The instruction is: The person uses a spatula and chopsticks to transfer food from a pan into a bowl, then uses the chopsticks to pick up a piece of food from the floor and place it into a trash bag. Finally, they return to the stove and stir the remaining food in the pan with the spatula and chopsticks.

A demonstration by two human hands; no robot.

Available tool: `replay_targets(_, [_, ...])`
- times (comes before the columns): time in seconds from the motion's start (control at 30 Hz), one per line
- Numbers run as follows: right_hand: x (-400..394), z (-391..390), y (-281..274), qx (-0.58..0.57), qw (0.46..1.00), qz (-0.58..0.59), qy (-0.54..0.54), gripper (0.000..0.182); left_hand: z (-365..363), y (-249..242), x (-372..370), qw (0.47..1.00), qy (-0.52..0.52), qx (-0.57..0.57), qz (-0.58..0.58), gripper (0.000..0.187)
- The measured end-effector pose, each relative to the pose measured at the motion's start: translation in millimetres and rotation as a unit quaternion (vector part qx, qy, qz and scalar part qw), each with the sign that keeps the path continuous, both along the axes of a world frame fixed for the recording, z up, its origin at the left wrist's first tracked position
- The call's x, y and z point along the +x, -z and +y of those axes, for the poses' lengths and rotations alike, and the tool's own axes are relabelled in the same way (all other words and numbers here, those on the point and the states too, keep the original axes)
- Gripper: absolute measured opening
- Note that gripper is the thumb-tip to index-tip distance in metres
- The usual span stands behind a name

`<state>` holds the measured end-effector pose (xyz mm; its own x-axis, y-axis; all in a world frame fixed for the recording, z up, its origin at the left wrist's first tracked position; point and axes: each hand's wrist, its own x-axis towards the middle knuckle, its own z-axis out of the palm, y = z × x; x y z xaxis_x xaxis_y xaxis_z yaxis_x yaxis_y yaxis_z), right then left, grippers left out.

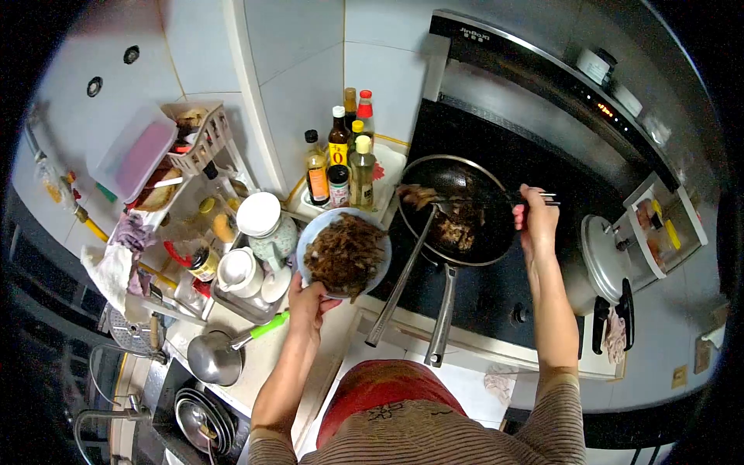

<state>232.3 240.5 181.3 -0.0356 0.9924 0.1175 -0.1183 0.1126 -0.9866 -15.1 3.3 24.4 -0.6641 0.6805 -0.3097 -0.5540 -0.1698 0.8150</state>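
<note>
My left hand (311,308) grips the near rim of a pale blue plate (304,232), thumb on top. Dark brown shredded food (346,254) is heaped on the plate, beside the wok. In my right hand (536,215), closed, are dark chopsticks (504,200) reaching left across the wok. A clump of brown food (417,195) is at their far end, over the wok's left rim. The black wok (496,232) sits on the stove, with some browned food (456,231) inside. A long-handled metal utensil (403,279) leans over its near rim, its head partly hidden.
Sauce bottles (339,143) stand on a tray behind the plate. Cups and jars (240,271) crowd the left counter, near a green-handled pot (215,358) and the sink (167,387). A lidded pressure cooker (608,256) is at the right. The range hood (542,77) overhangs the stove.
</note>
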Motion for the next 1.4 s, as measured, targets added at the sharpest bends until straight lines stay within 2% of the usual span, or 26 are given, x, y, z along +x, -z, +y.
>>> replay_targets(0.17, [-43, -42, -4, -0.005, 0.994, 0.027, -0.102, 0.013, -4, -34, 12, 0.998, -0.001, -0.068, -0.018, 0.052])
replay_targets(0.3, [-73, -66, 7, 0.039, 0.986, 0.012, -0.163, 0.017, -27, -41, 14, 0.997, 0.013, -0.071, 0.014, 0.061])
replay_targets(0.47, [-97, -98, 25, 0.071, 0.957, 0.001, -0.28, 0.008, -61, -33, 11, 0.994, -0.01, -0.088, 0.07, 0.062])
replay_targets(0.53, [-103, -108, 29, 0.184, 0.935, -0.054, -0.299, 0.009, -73, -40, 14, 0.992, -0.036, -0.094, 0.07, 0.062])
replay_targets(0.57, [-103, -115, 27, 0.148, 0.929, -0.06, -0.335, 0.009, -80, -46, 18, 0.991, -0.05, -0.11, 0.064, 0.06])
replay_targets(0.67, [-108, -127, 29, 0.316, 0.878, -0.071, -0.353, 0.005, -95, -49, 22, 0.989, -0.079, -0.102, 0.066, 0.06])
replay_targets(0.8, [-104, -140, 6, 0.312, 0.874, -0.083, -0.362, 0.004, -103, -40, 19, 0.989, -0.095, -0.094, 0.066, 0.059])
replay_targets(0.83, [-102, -140, 1, 0.356, 0.866, -0.061, -0.345, 0.006, -103, -40, 19, 0.989, -0.1, -0.094, 0.064, 0.059])
replay_targets(0.93, [-87, -137, -14, 0.208, 0.918, -0.08, -0.328, 0.008, -98, -39, 18, 0.99, -0.099, -0.086, 0.058, 0.058])
replay_targets(0.97, [-85, -133, -13, 0.187, 0.931, -0.046, -0.311, 0.008, -96, -36, 15, 0.991, -0.09, -0.079, 0.054, 0.058])
replay_targets(1.0, [-80, -122, -9, 0.229, 0.924, -0.051, -0.303, 0.009, -89, -34, 14, 0.993, -0.079, -0.071, 0.049, 0.057])
replay_targets(1.07, [-71, -116, -15, 0.15, 0.945, -0.069, -0.283, 0.01, -78, -44, 19, 0.996, -0.069, -0.054, 0.03, 0.055])
replay_targets(1.13, [-58, -99, -18, 0.176, 0.95, -0.005, -0.257, 0.01, -65, -42, 17, 0.997, -0.049, -0.063, 0.001, 0.055])
replay_targets(1.23, [-27, -66, -32, 0.186, 0.969, 0.024, -0.16, 0.014, -44, -39, 17, 0.997, -0.027, -0.073, -0.019, 0.057])
replay_targets(1.3, [-5, -35, -32, 0.221, 0.972, -0.044, -0.065, 0.015, -32, -36, 12, 0.998, 0.009, -0.054, -0.026, 0.059])
replay_targets(1.37, [25, 19, -2, 0.282, 0.945, -0.166, 0.024, 0.015, -19, -42, 14, 0.998, 0.014, -0.057, -0.021, 0.059])
replay_targets(1.4, [36, 37, 12, 0.285, 0.94, -0.18, 0.042, 0.018, -13, -40, 13, 0.998, 0.015, -0.054, -0.013, 0.06])
